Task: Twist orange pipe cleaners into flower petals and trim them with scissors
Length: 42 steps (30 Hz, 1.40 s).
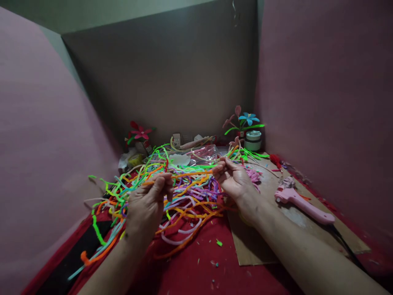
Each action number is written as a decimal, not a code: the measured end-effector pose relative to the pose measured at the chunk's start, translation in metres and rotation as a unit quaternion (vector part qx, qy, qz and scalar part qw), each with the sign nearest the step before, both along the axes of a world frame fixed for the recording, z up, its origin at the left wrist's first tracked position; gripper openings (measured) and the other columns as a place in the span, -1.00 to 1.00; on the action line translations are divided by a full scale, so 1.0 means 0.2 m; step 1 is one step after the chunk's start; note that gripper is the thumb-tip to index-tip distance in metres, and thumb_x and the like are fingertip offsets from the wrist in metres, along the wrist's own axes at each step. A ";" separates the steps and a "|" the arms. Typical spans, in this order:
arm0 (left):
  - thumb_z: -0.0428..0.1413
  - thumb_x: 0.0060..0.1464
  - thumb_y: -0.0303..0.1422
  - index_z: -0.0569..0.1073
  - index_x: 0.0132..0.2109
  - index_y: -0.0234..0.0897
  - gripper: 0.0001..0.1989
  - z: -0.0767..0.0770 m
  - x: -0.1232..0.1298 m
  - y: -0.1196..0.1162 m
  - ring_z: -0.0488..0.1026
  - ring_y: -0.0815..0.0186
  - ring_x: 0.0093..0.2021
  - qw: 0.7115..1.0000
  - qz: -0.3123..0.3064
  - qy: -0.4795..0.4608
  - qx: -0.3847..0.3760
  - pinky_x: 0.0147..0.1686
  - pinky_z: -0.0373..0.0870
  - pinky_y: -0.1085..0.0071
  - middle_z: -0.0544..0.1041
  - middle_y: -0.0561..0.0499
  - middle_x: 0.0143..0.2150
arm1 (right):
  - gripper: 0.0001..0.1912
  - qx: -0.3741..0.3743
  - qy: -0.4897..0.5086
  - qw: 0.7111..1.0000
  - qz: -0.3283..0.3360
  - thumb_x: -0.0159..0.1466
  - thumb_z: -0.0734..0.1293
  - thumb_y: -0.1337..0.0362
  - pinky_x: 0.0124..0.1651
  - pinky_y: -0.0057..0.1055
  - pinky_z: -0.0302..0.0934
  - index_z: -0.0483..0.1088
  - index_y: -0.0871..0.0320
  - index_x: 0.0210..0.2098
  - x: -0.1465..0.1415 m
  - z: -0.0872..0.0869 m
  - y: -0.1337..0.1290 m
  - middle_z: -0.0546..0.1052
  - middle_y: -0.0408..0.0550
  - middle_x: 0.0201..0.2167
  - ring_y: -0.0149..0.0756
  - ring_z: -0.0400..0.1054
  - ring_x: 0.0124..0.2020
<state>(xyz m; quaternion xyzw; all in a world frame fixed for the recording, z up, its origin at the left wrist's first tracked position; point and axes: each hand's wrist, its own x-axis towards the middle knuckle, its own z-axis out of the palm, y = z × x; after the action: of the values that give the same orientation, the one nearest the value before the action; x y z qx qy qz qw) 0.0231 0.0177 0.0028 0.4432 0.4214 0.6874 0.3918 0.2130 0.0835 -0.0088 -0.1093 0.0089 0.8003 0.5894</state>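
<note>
An orange pipe cleaner (192,174) stretches nearly level between my two hands. My left hand (150,196) pinches it with thumb and forefinger, and a short end sticks out to the left. At the other end, my right hand (235,178) has its palm partly turned up and its fingers bent round the tip of the stem. Below and behind both hands spreads a tangled heap of pipe cleaners (181,213) in orange, lilac, green, yellow and pale blue. A clear plastic packet (205,153) lies behind the heap.
On the right, a pink hot glue gun (307,205) rests on a cardboard sheet (254,246). At the back stand a pink flower (141,133), a blue flower (249,119) and a pale green jar (253,140). Scraps dot the red cloth (193,270). Walls close three sides.
</note>
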 end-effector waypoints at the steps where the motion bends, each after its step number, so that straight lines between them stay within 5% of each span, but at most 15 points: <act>1: 0.26 -0.16 -0.29 0.52 -0.37 -0.37 -0.78 0.00 -0.02 0.03 0.39 0.45 -0.53 0.999 0.007 -0.029 -0.012 -0.56 0.32 0.56 0.50 0.03 -0.47 | -0.73 0.001 -0.013 1.000 0.000 0.28 0.13 0.41 -0.52 -0.54 0.29 0.30 0.23 -0.53 0.00 0.00 0.00 0.34 -0.15 -0.68 -0.49 0.24 -0.62; 5: 0.18 -0.04 -0.27 0.50 -0.44 -0.33 -0.81 0.01 -0.09 0.10 0.47 0.33 -0.25 0.986 -0.053 -0.155 -0.016 -0.27 0.43 0.44 0.55 -0.01 -0.32 | -0.77 0.025 -0.071 0.997 0.004 0.25 0.16 0.46 -0.52 -0.49 0.29 0.34 0.22 -0.50 -0.03 -0.02 -0.01 0.37 -0.14 -0.69 -0.45 0.27 -0.62; 9: -0.11 0.21 -0.33 0.49 -0.41 -0.31 -0.66 0.05 -0.06 0.06 0.36 0.50 -0.57 0.946 -0.123 -0.294 -0.051 -0.29 0.43 0.45 0.33 0.15 -0.70 | -0.82 0.059 -0.097 0.993 0.013 0.24 0.17 0.45 -0.51 -0.48 0.27 0.34 0.23 -0.45 -0.05 -0.05 -0.01 0.38 -0.14 -0.69 -0.44 0.28 -0.62; 14: -0.09 0.20 -0.37 0.51 -0.25 -0.40 -0.71 0.02 0.00 -0.05 -0.01 0.57 -0.77 0.950 -0.249 -0.178 -0.055 -0.57 0.26 0.57 0.05 0.23 -0.81 | -0.82 0.104 -0.091 0.990 0.035 0.27 0.15 0.42 -0.73 -0.60 -0.08 0.27 0.19 -0.46 -0.04 -0.07 0.00 0.13 -0.32 -0.80 -0.55 -0.06 -0.79; 18: 0.12 0.04 -0.27 0.55 -0.30 -0.34 -0.78 0.00 0.00 -0.09 0.05 0.55 -0.73 0.947 -0.311 -0.080 -0.031 -0.53 0.22 0.53 0.09 0.20 -0.81 | -0.86 0.135 -0.101 0.984 0.051 0.26 0.17 0.40 -0.74 -0.60 -0.18 0.26 0.19 -0.44 -0.03 -0.06 0.00 0.06 -0.35 -0.79 -0.56 -0.15 -0.79; 27: 0.06 0.09 -0.25 0.54 -0.30 -0.34 -0.75 -0.02 -0.02 -0.08 -0.08 0.57 -0.74 0.957 -0.278 -0.028 -0.084 -0.62 0.00 0.54 0.05 0.22 -0.80 | -0.82 0.184 -0.157 0.965 0.101 0.26 0.11 0.42 -0.74 -0.63 -0.15 0.34 0.30 -0.34 -0.06 -0.07 -0.05 0.10 -0.32 -0.78 -0.57 -0.15 -0.78; 42: -0.01 0.13 -0.23 0.43 -0.05 -0.35 -0.67 -0.05 0.00 -0.11 0.13 0.50 -0.62 0.955 -0.271 0.076 -0.095 -0.56 0.07 0.50 0.25 0.12 -0.63 | -0.82 0.166 -0.189 0.952 0.173 0.26 0.12 0.43 -0.75 -0.65 -0.11 0.34 0.32 -0.32 -0.08 -0.12 -0.07 0.20 -0.26 -0.74 -0.58 -0.07 -0.78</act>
<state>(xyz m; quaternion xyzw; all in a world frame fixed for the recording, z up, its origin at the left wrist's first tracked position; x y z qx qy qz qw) 0.0235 -0.0051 -0.0067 0.5521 0.3774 0.4767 0.5705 0.1975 0.0701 -0.0325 -0.1590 -0.2544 0.8450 0.4428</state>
